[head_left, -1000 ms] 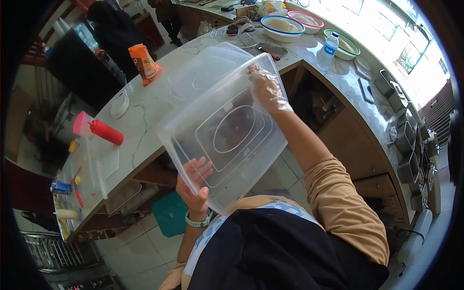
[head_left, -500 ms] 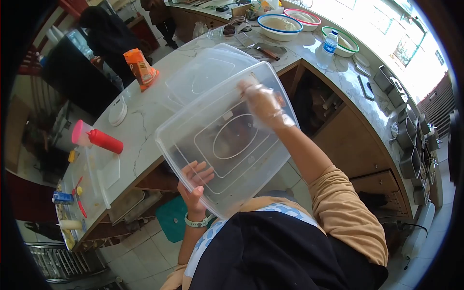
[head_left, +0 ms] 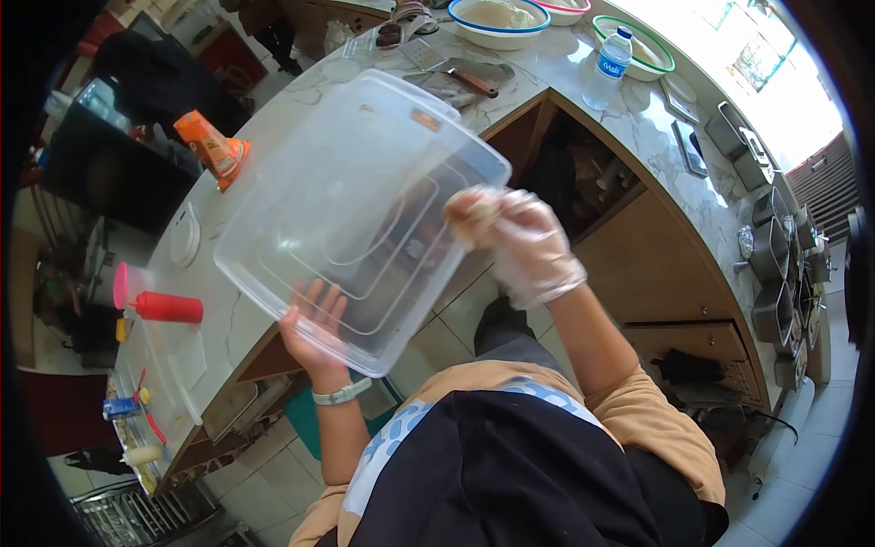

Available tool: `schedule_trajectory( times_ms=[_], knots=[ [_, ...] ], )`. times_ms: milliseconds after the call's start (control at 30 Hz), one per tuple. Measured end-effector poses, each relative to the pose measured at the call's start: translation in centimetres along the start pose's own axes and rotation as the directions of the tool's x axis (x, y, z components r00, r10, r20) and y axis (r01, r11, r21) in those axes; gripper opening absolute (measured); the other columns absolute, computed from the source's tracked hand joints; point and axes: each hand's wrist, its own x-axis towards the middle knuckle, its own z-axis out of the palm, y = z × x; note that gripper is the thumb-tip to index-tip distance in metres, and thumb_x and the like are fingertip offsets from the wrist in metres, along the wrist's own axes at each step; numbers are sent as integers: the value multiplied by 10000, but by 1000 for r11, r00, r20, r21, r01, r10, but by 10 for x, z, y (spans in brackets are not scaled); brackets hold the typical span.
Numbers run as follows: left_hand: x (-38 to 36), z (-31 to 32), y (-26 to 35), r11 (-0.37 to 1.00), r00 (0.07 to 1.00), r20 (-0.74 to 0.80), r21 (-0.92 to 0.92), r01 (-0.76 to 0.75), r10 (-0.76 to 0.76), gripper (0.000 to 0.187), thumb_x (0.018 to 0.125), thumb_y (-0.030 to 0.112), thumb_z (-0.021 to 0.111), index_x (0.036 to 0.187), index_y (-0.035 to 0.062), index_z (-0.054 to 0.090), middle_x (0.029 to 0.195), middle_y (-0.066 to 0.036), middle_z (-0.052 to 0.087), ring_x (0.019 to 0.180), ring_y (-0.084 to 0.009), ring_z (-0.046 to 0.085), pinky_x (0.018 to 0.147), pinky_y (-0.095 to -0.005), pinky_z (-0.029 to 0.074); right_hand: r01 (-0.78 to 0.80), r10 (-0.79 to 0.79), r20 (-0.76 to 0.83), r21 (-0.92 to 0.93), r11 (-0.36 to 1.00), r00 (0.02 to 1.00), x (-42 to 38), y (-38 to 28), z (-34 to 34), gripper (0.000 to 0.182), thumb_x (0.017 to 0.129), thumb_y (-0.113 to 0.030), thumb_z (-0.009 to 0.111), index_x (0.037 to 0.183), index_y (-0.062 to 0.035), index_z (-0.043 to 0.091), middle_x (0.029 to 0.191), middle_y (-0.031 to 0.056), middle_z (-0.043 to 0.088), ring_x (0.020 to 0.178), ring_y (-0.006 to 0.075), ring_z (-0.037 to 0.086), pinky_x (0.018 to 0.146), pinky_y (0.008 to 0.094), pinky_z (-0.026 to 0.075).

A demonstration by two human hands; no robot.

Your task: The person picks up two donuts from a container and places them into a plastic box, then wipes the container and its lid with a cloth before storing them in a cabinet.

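Note:
A clear plastic lid [head_left: 365, 219] with rounded corners is held tilted in front of me. My left hand [head_left: 314, 333] grips its near left edge, the fingers spread beneath and showing through the plastic. My right hand [head_left: 538, 242], in a thin transparent glove, is over the lid's right edge. Pinched in its fingers is a small crumpled beige wad [head_left: 471, 217], blurred by motion. Behind the held lid, the corner of another clear lid [head_left: 445, 108] shows over the counter.
On the marble counter [head_left: 273, 182] are an orange packet [head_left: 214, 150], a red squeeze bottle [head_left: 169, 308], a water bottle [head_left: 608, 71], a wooden-handled scraper [head_left: 474, 84] and rimmed bowls [head_left: 499, 23]. Metal tins [head_left: 770, 242] line the right side. A person in dark clothes [head_left: 155, 77] stands at far left.
The lid and my left hand have moved left and the lid has turned. My right hand has moved down across the lid to its right edge. The camera view has shifted slightly.

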Motion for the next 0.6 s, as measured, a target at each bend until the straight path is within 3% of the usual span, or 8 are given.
schedule_trajectory(
  times_ms=[133, 233, 300, 400, 433, 500, 533, 600],
  knots=[
    [44, 13, 8, 998, 994, -90, -14, 54, -55, 722, 802, 434, 506, 1331, -22, 324, 1232, -229, 480, 1104, -404, 513, 936, -486, 424, 66, 6, -409, 160, 985, 912, 16, -43, -62, 362, 812, -132, 652, 1132, -6, 538, 1107, 116, 575, 966, 210, 581, 838, 309, 496],
    [61, 7, 17, 990, 984, -112, -57, 129, -135, 745, 816, 438, 545, 1325, -45, 297, 1258, -204, 458, 1147, -373, 475, 963, -480, 399, -81, 184, -415, 254, 964, 891, 37, -50, -106, 347, 824, -145, 646, 1129, -31, 527, 1073, 102, 578, 943, 204, 586, 812, 314, 503],
    [80, -18, 17, 992, 976, -205, 109, -56, 77, 725, 823, 411, 584, 1324, -44, 324, 1273, -173, 443, 1156, -337, 467, 980, -457, 379, -131, 223, -350, 267, 955, 910, 51, -49, -129, 353, 825, -154, 653, 1134, -45, 519, 1063, 91, 578, 930, 176, 591, 779, 277, 503],
    [81, -42, 39, 974, 966, -242, 222, -38, 93, 638, 839, 364, 595, 1315, -6, 386, 1304, -154, 437, 1186, -277, 441, 1024, -424, 325, -145, 248, -307, 321, 936, 919, 75, -48, -149, 328, 849, -144, 627, 1144, -50, 519, 1066, 77, 581, 872, 135, 593, 707, 220, 494],
    [67, -13, 44, 808, 825, -426, 586, -62, 372, 530, 856, 325, 603, 1264, 16, 465, 1321, -124, 445, 1205, -232, 427, 1048, -389, 276, -194, 278, -299, 283, 939, 913, 84, -54, -147, 299, 856, -143, 616, 1133, -64, 537, 1031, 55, 589, 861, 115, 586, 709, 212, 482],
    [44, 44, 47, 596, 775, -218, 766, -241, 594, 499, 843, 283, 629, 1249, 28, 490, 1312, -108, 477, 1204, -225, 446, 1056, -366, 248, -257, 306, -294, 194, 947, 906, 100, -68, -142, 204, 884, -128, 572, 1086, -103, 576, 954, 4, 608, 795, 59, 578, 650, 172, 461],
    [36, 72, 38, 599, 787, -209, 765, -238, 580, 499, 843, 283, 629, 1249, 28, 490, 1312, -108, 477, 1204, -225, 446, 1056, -366, 248, -280, 357, -301, 270, 921, 884, 107, -64, -148, 183, 885, -109, 566, 1066, -92, 582, 958, 14, 609, 794, 72, 585, 651, 177, 474],
    [19, 129, 9, 242, 860, 239, 895, -376, 452, 529, 804, 264, 678, 1243, 31, 497, 1236, -96, 537, 1175, -239, 472, 1050, -363, 260, -320, 455, -202, 473, 821, 868, 127, -48, -174, 171, 876, -67, 567, 1043, -34, 590, 988, 47, 614, 824, 126, 608, 696, 196, 514]
  ],
)
